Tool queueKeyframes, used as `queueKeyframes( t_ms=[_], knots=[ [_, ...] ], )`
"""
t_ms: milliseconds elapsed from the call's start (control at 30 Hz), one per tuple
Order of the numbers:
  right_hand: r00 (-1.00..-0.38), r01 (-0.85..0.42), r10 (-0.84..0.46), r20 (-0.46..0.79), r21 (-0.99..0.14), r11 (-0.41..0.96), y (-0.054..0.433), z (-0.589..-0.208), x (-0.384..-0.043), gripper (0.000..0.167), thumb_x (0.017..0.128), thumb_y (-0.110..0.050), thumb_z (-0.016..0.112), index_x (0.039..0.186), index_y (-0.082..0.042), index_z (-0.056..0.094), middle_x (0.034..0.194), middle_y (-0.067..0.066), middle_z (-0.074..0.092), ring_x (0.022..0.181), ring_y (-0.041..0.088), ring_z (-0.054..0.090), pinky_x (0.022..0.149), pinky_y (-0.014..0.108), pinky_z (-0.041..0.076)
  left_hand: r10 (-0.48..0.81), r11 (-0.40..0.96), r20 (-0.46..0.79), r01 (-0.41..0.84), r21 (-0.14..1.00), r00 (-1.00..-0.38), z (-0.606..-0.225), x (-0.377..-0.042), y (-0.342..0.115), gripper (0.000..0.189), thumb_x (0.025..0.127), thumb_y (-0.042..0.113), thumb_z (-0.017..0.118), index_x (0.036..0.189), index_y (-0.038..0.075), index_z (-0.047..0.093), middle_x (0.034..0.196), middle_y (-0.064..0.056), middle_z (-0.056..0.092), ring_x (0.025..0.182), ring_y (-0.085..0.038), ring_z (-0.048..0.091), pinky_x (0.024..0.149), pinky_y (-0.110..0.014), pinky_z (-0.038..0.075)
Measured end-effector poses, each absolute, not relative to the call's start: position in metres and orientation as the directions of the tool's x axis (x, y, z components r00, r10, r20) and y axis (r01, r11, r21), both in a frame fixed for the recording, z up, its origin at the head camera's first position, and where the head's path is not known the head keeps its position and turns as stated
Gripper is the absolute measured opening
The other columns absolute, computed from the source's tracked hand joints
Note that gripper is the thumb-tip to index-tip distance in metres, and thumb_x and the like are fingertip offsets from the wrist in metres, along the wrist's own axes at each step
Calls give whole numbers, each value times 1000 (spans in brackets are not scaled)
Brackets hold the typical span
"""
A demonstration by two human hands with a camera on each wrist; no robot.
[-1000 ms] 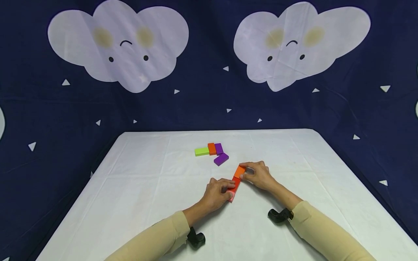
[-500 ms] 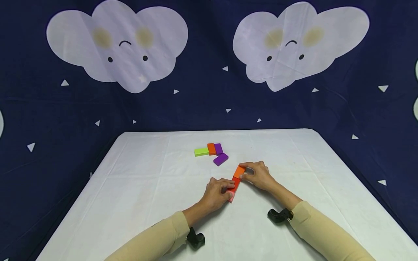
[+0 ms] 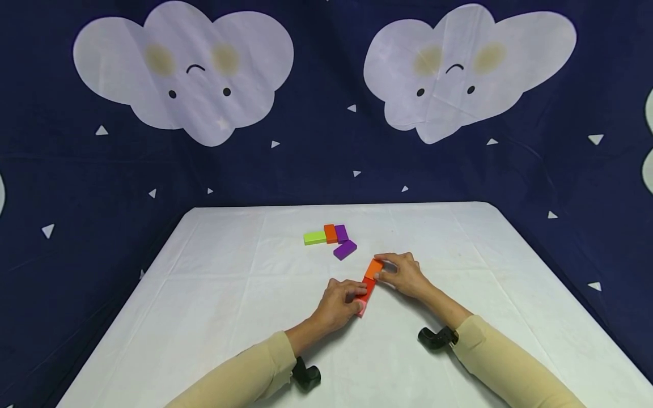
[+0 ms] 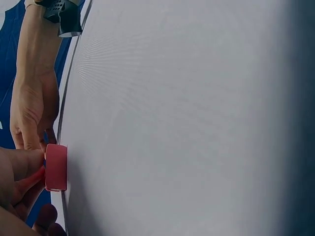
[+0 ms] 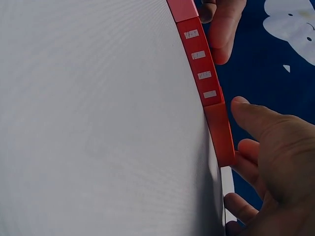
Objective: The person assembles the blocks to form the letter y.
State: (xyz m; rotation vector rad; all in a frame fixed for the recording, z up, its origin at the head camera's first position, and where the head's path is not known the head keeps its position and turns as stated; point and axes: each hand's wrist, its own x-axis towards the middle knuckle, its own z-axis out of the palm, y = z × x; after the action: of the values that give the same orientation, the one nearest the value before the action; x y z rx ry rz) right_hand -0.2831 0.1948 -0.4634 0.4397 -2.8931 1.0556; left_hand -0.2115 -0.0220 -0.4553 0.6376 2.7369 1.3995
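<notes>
Where both hands (image 3: 335,304) (image 3: 406,275) pinch a block row (image 3: 369,286), fingers (image 3: 389,256) bent, forearms (image 3: 303,334) angled inward

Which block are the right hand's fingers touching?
The bright orange rectangular block at the slanted row's far end. The left hand is on the red rectangular block and pink rectangular block; nobody touches the darker orange rectangular block at the back.

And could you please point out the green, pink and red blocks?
Green block (image 3: 314,238): head view, top face.
Pink block (image 4: 56,167): left wrist view, near face.
Red block (image 5: 201,64): right wrist view, white-marked side.
</notes>
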Motion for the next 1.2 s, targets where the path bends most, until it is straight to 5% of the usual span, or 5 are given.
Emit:
queueKeyframes(
  t_ms=[867, 1200],
  knots=[
    [-955, -296, -189, 228, -704, 646, 174, -465, -249, 47, 77, -28, 76, 121, -17, 64, 113, 5, 66, 86, 20, 40, 71, 28, 32, 187, 504, 181, 253, 826, -965, -450, -227, -43, 26, 81, 5, 67, 107, 5, 71, 113, -4, 69, 96, -20, 47, 76, -24, 38],
    [-945, -326, -196, 263, -681, 655, 171, -470, -246, 44, 76, -28, 77, 118, -20, 67, 121, 3, 66, 83, 18, 39, 70, 29, 31, 153, 507, 192, 244, 826, -969, -446, -241, -50, 26, 81, 6, 67, 107, 7, 71, 110, -6, 70, 92, -19, 47, 78, -28, 38]
  ],
)
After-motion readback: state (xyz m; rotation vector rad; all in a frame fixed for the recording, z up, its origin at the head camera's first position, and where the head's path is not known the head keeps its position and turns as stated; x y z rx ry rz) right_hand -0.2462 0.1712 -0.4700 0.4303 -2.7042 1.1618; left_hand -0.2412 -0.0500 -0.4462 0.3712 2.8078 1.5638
